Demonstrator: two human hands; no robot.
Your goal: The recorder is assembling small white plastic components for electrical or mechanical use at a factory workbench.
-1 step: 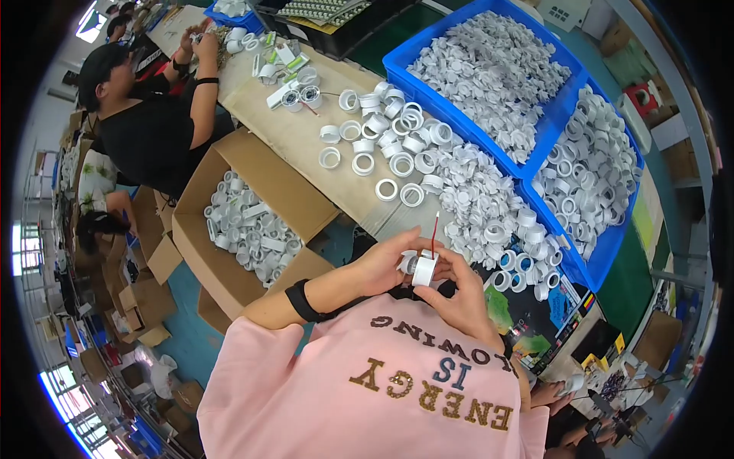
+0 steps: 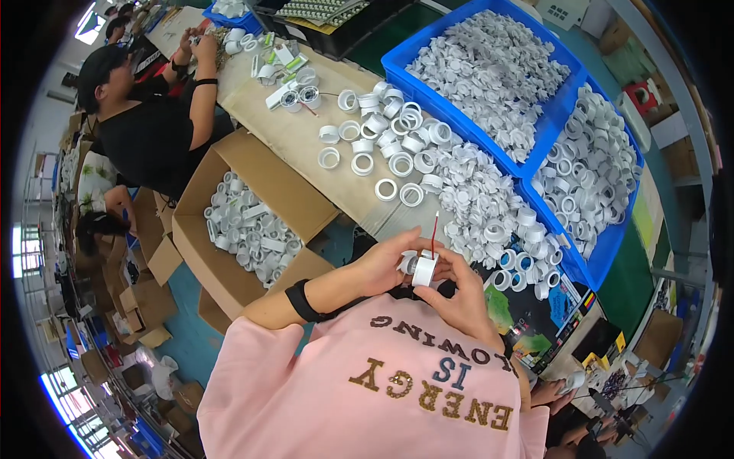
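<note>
In front of my chest, my two hands meet over small white plastic parts. My right hand (image 2: 459,287) is closed around a short white cylindrical housing (image 2: 424,272), its thumb below and its fingers behind. A thin red wire (image 2: 435,236) rises from the housing's top. My left hand (image 2: 386,264) is closed on a smaller white plastic piece (image 2: 409,262), held against the housing's left side. My fingers partly hide this piece, and its exact shape is unclear. Beyond my hands, white caps (image 2: 474,187) are heaped on the table, with white rings (image 2: 411,194) beside them.
A divided blue bin (image 2: 527,164) full of white caps and rings stands far right. Left of the table (image 2: 298,149), a cardboard box (image 2: 229,287) holds white parts. Wired assemblies (image 2: 300,97) lie farther back. A co-worker (image 2: 149,122) handles parts at far left; another person's hand (image 2: 547,394) shows lower right.
</note>
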